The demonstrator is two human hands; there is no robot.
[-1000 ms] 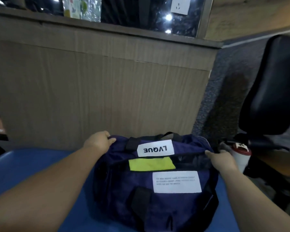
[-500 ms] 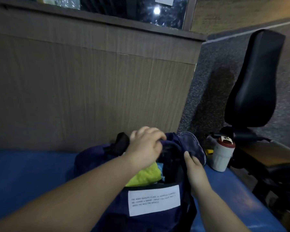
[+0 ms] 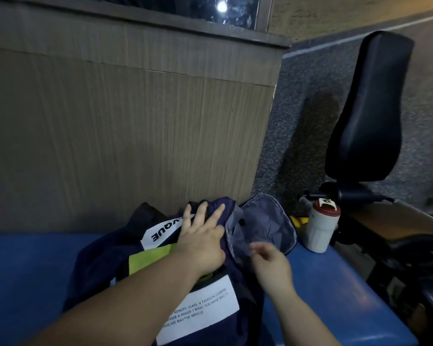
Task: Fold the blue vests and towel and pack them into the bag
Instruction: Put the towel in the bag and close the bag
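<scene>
Bag: dark navy, sitting low centre on the blue surface, just in front of the wood panel.
Hidden: forearms are covering much of the bag's top, so its inside is not showing. The near edge is running out of frame.
Flap: grey-blue lining, lying open toward the right, with a dark stud near its hinge.
Writing: the white label is reading "VQUE" upside down, its first letter under the fingers. The larger white label is reading in part "QUALITY, CLASS & FASHION"; the rest is too small.
Yellow-green patch: showing between the labels; cannot tell whether it is on the bag or inside it.
Left hand: fingers straight and spread, pressing flat on the bag's top.
Right hand: blurred, fingers loosely curled at the flap's near edge; cannot tell whether they are pinching it.
Beyond: white bottle with a red cap standing right of the flap; black chair behind it.
</scene>
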